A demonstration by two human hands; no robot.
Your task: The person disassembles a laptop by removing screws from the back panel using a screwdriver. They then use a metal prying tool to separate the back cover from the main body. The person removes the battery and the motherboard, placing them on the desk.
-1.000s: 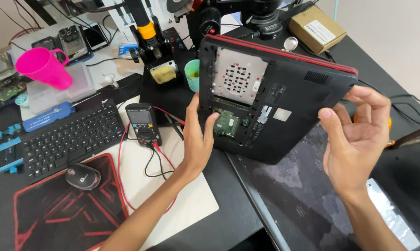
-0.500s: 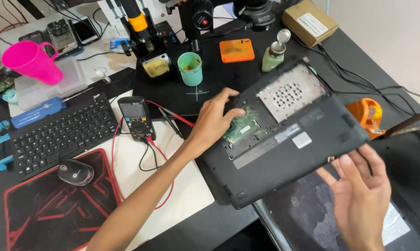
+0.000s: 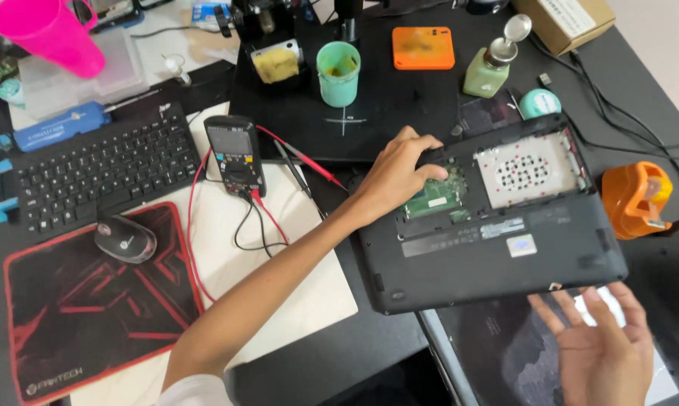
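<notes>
Your left hand (image 3: 396, 174) rests on the upturned underside of the black laptop (image 3: 497, 248), its fingers (image 3: 422, 146) curled narrowly over the far edge of the open service bay, touching the casing just beside the green circuit board (image 3: 435, 199); they press on the laptop rather than clasp anything. The laptop lies bottom-up on the counter (image 3: 317, 361), tilted a little, with its near edge overhanging a dark sheet with a faint pattern (image 3: 505, 346). Beside the green board, a silvery perforated plate (image 3: 527, 169) sits in the second open compartment. Your right hand (image 3: 602, 346) hangs just below the laptop's near edge, palm up, fingers (image 3: 625, 304) spread wide and empty, close to the casing; whether the tips touch it you cannot tell from here. To the left of the laptop, a black multimeter (image 3: 234, 154) lies on a white mat (image 3: 279, 263), its red and black leads (image 3: 260, 218) looping over the mat. Further left sit a black keyboard (image 3: 99, 169), a dark mouse (image 3: 125, 238) and a black-and-red mouse pad (image 3: 91, 308). Beyond your left hand stand a green cup (image 3: 338, 71), an orange box (image 3: 423, 47) and a pale green dispenser bottle (image 3: 492, 64). An orange tape dispenser (image 3: 636, 199) sits just right of the laptop, and a pink cup (image 3: 50, 34) stands at the far left corner.
</notes>
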